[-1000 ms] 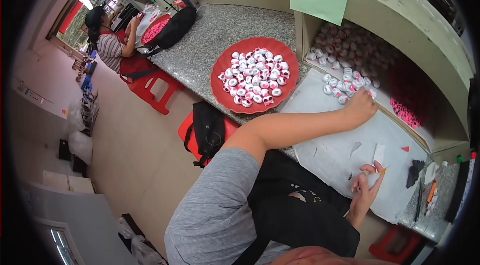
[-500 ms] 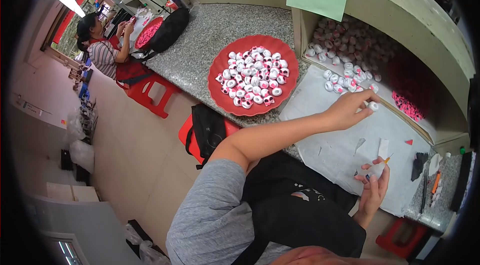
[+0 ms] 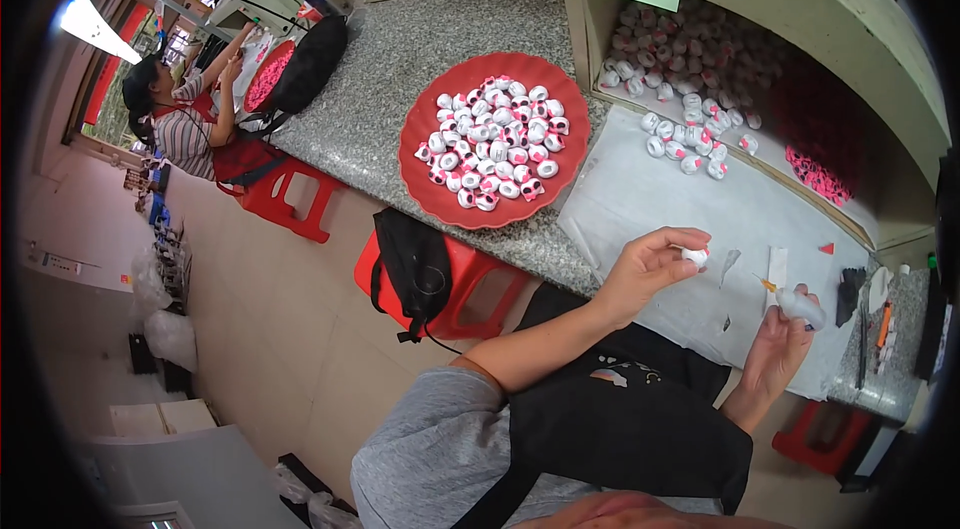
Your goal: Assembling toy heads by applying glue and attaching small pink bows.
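My left hand (image 3: 640, 279) pinches a small round white piece with a touch of pink (image 3: 695, 255) between thumb and fingertips, above the white sheet (image 3: 640, 189). In my right hand (image 3: 773, 357) is a small, pale squeeze bottle (image 3: 802, 309). Its thin orange-yellow nozzle points left, towards the white piece but apart from it. Beyond my hands, several loose white pieces (image 3: 690, 165) lie at the sheet's far edge, in front of a shelf box. A scalloped red tray (image 3: 420, 179) to the left holds many white pieces with pink and black parts.
Inside the shelf box (image 3: 577, 39) are piled white pieces and bright pink bits (image 3: 818, 177). Paper scraps, a black cloth (image 3: 850, 291) and an orange pen-like tool (image 3: 885, 325) lie at right. A red stool (image 3: 480, 304) bears a black bag. Another person (image 3: 185, 119) sits at far left.
My left hand has come back from the loose pieces towards me, carrying a white piece. My right hand has turned the bottle, swinging its nozzle to the left.
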Motion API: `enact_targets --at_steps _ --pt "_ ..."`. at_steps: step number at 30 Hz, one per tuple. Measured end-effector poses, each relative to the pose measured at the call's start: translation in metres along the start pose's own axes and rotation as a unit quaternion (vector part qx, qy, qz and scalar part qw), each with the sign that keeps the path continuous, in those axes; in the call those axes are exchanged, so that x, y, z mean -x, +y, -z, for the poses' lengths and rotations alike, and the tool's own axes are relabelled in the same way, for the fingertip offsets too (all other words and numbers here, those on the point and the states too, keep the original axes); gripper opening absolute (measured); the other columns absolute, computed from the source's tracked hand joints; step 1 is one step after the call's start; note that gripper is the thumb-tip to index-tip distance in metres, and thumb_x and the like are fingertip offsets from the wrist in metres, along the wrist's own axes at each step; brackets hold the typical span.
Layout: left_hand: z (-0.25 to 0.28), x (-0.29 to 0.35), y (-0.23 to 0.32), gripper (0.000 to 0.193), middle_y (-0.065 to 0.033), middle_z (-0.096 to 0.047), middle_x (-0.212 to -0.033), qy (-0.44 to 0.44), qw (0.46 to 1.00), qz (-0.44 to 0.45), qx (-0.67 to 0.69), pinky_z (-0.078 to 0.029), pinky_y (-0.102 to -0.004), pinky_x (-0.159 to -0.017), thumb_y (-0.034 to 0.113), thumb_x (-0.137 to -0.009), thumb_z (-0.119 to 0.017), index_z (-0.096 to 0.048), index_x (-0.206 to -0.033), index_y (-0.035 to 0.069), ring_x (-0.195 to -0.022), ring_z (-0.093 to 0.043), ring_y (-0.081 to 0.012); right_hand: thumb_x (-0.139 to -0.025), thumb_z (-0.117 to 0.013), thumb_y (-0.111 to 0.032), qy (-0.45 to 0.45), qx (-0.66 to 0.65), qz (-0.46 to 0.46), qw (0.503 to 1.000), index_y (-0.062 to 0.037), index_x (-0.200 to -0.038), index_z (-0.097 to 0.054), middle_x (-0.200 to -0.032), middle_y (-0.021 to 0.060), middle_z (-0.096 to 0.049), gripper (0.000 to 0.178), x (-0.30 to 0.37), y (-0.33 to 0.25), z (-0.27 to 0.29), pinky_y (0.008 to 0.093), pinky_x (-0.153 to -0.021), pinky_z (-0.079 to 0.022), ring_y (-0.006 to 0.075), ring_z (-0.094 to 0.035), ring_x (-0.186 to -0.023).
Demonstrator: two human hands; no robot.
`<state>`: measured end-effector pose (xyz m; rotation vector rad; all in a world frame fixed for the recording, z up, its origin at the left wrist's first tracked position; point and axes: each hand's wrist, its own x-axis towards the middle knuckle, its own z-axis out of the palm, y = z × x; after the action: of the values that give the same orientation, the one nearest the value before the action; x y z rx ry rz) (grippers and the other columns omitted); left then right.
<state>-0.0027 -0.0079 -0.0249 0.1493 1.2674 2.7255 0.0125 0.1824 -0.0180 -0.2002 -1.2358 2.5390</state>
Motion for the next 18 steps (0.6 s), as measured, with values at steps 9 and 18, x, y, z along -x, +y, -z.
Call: enact_targets --at_steps 9,18 --pt "-0.002 0.004 0.002 0.035 -0.0123 -0.051 -0.098 0.009 1.0 0.0 -0.002 -0.041 -0.0285 -0.078 -0.005 -0.071 -0.051 -0.042 -0.104 0.001 -0.088 -0.05 -0.0165 -0.07 -0.056 -0.006 -0.032 0.065 0.11 0.991 0.0001 -0.097 -0.043 -0.095 0.0099 -0.044 0.031 0.016 -0.008 -0.028 0.0232 -0.059 -0.037 0.0126 -0.041 -0.075" --pt "-0.009 0.006 -0.004 0.036 -0.0147 -0.05 -0.099 -0.001 0.997 0.002 -0.076 -0.041 -0.028 -0.079 -0.007 -0.07 -0.052 -0.042 -0.105 -0.003 -0.091 -0.05 -0.0177 -0.054 -0.072 -0.006 -0.154 0.274 0.285 0.906 -0.0046 -0.082 -0.048 -0.08 0.0071 -0.046 0.037 0.027 -0.01 -0.023 0.0264 -0.059 -0.04 0.0161 -0.048 -0.066"
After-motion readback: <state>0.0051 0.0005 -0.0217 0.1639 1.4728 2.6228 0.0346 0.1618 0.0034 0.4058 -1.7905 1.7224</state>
